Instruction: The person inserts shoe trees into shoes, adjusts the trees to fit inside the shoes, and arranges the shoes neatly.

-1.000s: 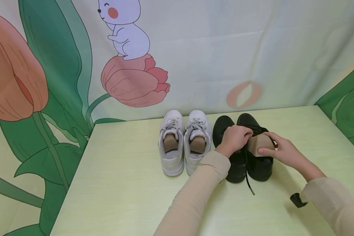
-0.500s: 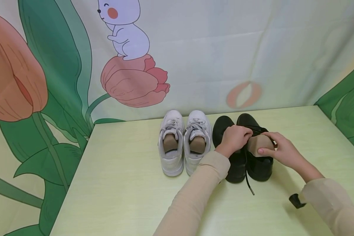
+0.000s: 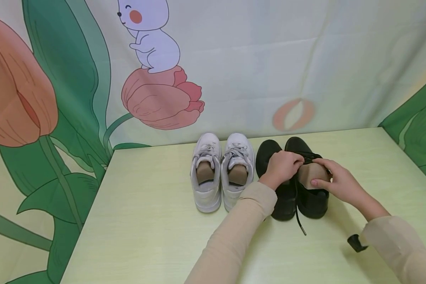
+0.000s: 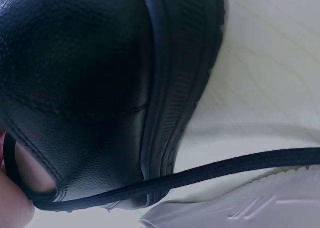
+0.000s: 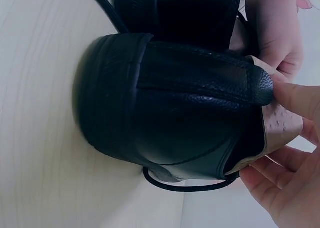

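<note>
Side by side on the table [image 3: 145, 221] stand a left black shoe [image 3: 283, 203] and a right black shoe [image 3: 312, 205], toes toward the back. My right hand [image 3: 344, 183] pinches a bent brown cardboard-like shoe insert [image 3: 311, 175] at the opening of the right shoe, thumb on its near edge, fingers on its far side. My left hand [image 3: 282, 165], fingers curled, reaches over the left shoe and grips the right one near its laces; exactly what its fingertips pinch is hidden. A loose black lace [image 4: 215, 168] crosses the left wrist view.
A pair of white sneakers [image 3: 207, 199] stands left of the black shoes, each with a brown insert [image 3: 238, 174] inside. A printed cloth [image 3: 234, 79] hangs behind the table. Beneath the right sleeve shows a small black device [image 3: 356, 243].
Almost nothing differs. The right hand and its sleeve have shifted very slightly; the insert stays at the opening of the right black shoe, and the left hand keeps its place.
</note>
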The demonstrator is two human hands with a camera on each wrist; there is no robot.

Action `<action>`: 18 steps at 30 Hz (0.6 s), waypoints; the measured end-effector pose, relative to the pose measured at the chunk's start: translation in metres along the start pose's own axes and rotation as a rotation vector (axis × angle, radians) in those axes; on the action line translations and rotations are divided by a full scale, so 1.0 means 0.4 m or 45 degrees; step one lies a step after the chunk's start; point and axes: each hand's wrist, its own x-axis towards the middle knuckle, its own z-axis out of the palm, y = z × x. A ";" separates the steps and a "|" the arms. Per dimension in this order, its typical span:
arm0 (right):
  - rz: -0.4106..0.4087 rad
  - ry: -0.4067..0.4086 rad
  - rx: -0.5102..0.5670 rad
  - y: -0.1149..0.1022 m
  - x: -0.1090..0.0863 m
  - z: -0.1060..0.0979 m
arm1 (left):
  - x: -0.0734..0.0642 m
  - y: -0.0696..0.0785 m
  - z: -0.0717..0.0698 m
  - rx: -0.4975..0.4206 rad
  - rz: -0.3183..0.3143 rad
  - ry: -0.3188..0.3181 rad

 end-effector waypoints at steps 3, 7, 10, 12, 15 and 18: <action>-0.046 0.034 -0.036 -0.001 0.000 0.003 | 0.001 0.000 -0.001 0.002 0.001 -0.005; -0.111 0.084 -0.083 0.003 0.001 0.007 | 0.000 0.000 -0.004 0.005 -0.002 -0.009; -0.140 0.099 -0.100 0.007 0.002 0.009 | 0.000 0.001 -0.004 0.008 -0.007 -0.014; -0.147 0.102 -0.105 0.009 0.004 0.010 | 0.001 0.001 -0.004 0.012 -0.009 -0.017; -0.143 0.104 -0.115 0.012 0.005 0.011 | 0.002 0.002 -0.003 0.018 -0.011 -0.023; -0.132 0.098 -0.122 0.011 0.006 0.012 | 0.004 0.002 -0.001 0.016 -0.019 -0.033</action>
